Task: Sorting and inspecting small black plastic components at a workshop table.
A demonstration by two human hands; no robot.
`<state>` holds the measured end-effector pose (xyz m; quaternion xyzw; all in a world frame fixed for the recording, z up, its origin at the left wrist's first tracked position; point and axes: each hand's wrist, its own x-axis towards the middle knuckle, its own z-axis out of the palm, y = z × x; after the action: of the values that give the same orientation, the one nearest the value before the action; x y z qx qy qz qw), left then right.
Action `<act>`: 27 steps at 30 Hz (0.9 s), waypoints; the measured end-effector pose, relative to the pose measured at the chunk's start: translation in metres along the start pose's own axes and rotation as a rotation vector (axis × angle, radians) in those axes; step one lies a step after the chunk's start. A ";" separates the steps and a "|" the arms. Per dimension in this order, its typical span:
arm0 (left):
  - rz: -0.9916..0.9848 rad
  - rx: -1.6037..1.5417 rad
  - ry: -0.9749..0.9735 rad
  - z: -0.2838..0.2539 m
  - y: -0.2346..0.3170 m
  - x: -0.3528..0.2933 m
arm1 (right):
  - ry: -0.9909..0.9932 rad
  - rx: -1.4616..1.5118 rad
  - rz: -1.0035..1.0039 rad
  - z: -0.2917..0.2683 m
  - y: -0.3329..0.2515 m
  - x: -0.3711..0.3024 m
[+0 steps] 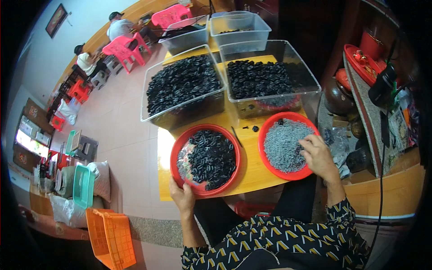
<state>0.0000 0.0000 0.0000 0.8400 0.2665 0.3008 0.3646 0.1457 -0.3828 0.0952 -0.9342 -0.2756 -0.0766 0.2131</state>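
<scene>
In front of me on the left sits a round red tray (174, 157) with many small black plastic parts (211, 157) heaped in it. My left hand (182, 195) grips its near-left rim. To the right is a second round red tray (265, 168), filled with small grey metal screws (285, 146). Over the right side of these screws is my right hand (318, 155), its thumb and fingers pinched together; whatever is between the fingertips is too small to make out. A thin dark tool (236, 137) and a few loose black pieces (255, 128) lie between the trays.
Behind the trays, two clear plastic bins (186, 108) (274, 96) hold piles of black parts on the yellow table (164, 189). Two more bins (240, 38) stand farther back. An orange crate (110, 238) is on the floor at left. Two people sit at the far left near pink chairs (123, 49).
</scene>
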 end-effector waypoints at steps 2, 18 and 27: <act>0.023 -0.005 -0.023 -0.008 -0.003 0.013 | 0.051 0.061 -0.007 0.011 -0.020 0.007; 0.108 0.054 -0.043 0.019 0.024 -0.007 | 0.158 0.179 -0.077 0.029 0.011 0.029; 0.112 -0.040 0.033 0.021 0.024 -0.019 | 0.092 0.087 -0.072 0.028 0.013 0.033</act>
<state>0.0073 -0.0365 0.0011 0.8409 0.2191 0.3399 0.3596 0.1809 -0.3640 0.0739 -0.9091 -0.3018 -0.1151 0.2630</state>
